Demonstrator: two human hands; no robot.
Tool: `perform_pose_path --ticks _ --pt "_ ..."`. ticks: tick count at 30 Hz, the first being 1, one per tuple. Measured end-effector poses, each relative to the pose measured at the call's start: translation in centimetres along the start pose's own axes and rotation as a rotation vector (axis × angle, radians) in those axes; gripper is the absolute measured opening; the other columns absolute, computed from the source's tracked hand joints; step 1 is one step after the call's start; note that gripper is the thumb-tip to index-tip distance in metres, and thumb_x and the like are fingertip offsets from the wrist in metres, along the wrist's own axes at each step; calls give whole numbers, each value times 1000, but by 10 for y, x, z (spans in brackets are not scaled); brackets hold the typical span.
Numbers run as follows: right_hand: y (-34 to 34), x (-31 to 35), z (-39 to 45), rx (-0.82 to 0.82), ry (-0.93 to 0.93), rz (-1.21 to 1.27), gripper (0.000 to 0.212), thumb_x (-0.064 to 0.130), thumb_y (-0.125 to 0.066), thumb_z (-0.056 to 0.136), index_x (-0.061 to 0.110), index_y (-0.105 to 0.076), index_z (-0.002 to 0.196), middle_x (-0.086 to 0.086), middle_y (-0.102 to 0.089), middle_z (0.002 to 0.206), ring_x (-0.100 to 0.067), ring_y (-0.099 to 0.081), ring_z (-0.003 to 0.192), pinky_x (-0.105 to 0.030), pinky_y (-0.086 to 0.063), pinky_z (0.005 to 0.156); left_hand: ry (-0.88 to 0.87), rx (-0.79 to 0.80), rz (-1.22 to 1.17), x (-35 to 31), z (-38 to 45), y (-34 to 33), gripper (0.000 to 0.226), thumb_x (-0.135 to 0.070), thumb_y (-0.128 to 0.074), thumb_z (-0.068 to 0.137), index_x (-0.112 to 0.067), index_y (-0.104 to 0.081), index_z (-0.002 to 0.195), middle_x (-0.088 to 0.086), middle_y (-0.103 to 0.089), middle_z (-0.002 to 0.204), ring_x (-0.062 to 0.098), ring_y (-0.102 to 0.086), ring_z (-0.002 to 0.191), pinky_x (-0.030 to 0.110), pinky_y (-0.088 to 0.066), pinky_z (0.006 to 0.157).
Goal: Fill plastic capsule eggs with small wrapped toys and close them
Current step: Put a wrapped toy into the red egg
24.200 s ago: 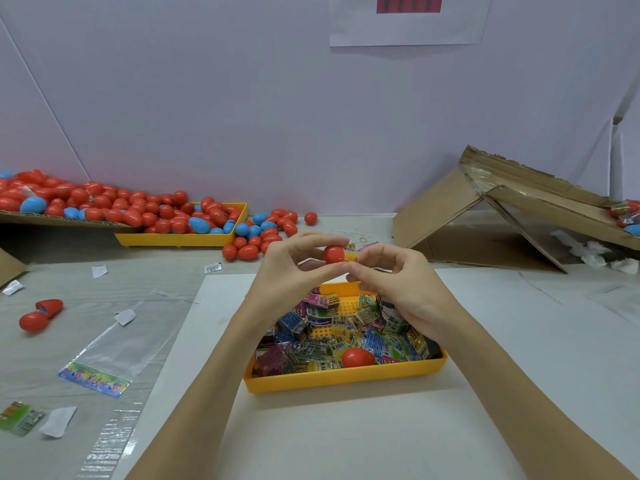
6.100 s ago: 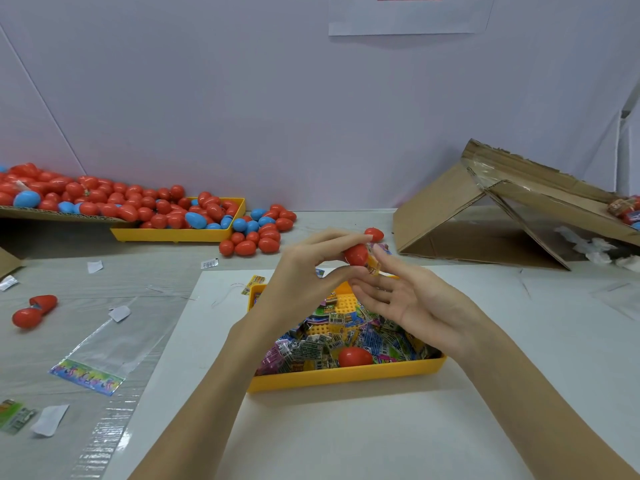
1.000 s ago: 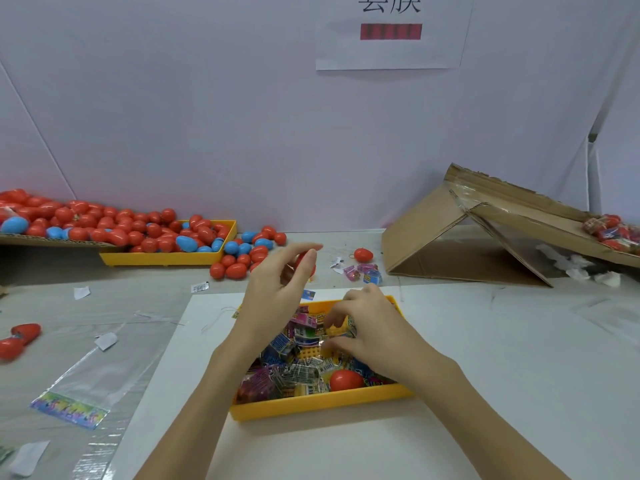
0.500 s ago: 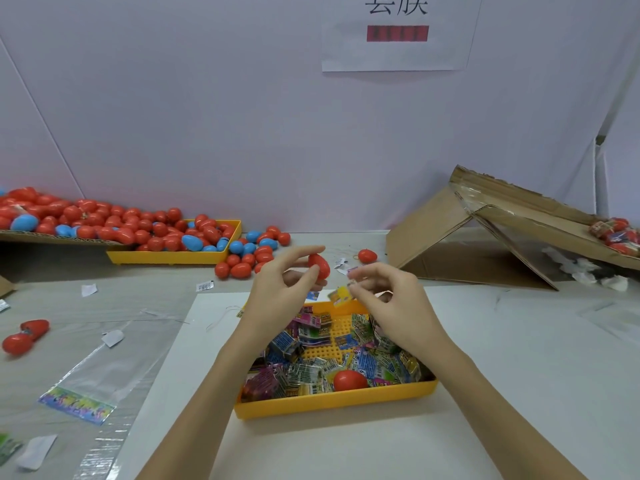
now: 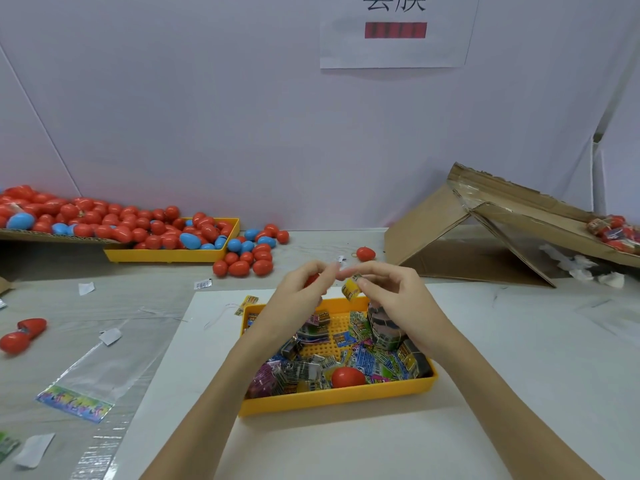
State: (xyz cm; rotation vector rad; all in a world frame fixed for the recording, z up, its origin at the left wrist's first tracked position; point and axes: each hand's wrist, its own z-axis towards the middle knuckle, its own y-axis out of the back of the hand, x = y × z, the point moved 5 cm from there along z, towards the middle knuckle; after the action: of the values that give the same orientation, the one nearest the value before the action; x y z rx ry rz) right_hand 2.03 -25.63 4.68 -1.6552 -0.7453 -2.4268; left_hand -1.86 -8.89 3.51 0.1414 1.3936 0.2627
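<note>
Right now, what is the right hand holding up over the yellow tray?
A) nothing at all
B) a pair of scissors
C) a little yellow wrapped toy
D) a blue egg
C: the right hand pinches a small yellow wrapped toy in its fingertips above the yellow tray.

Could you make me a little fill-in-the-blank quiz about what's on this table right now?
1. The right hand pinches a small wrapped toy coloured ____.
2. The near tray of wrapped toys is coloured ____.
3. Among the toys in that tray lies one egg coloured ____.

Answers: yellow; yellow; red
</note>
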Motion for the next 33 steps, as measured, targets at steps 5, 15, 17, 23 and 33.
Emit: perform_pose_path --ticks 5,15,17,23,33 --pt "-6 0 -1 16 17 47 22 12 -61 103 23 -70 120 12 -68 72 -4 -56 63 -22 -46 66 -122 -21 95 -4 -2 1 9 -35 -73 95 -26 -74 92 7 -56 71 6 -53 63 14 -45 55" --pt "-13 -16 -2 -47 -195 391 26 29 -75 92 16 -75 115 -7 -78 106 -19 -74 103 -32 -60 87 -32 -154 -118 3 -2 4 22 -45 -74 92 -24 -72 86 -3 -53 67 8 -47 58 20 -43 53" --pt "-14 -19 -2 -75 -227 514 22 19 -74 93 11 -76 114 -13 -77 109 -19 -73 102 -28 -60 84 -51 -147 -83 2 -3 2 20 -45 -74 92 -27 -72 84 -10 -55 66 2 -50 59 16 -45 54" --pt "-6 -18 -2 -148 -282 619 17 12 -67 98 12 -72 115 -7 -79 105 -14 -76 94 -20 -58 72 -38 -12 -50 -1 -3 -5 14 -48 -69 95 -34 -72 95 -10 -55 72 8 -51 63 24 -49 61" --pt "12 -15 -1 -354 -138 299 15 24 -66 101 24 -68 116 1 -78 99 -17 -74 84 -25 -60 66 -8 77 -107 0 -2 2 41 -32 -79 91 -18 -53 119 3 -79 102 22 -76 88 34 -59 86"
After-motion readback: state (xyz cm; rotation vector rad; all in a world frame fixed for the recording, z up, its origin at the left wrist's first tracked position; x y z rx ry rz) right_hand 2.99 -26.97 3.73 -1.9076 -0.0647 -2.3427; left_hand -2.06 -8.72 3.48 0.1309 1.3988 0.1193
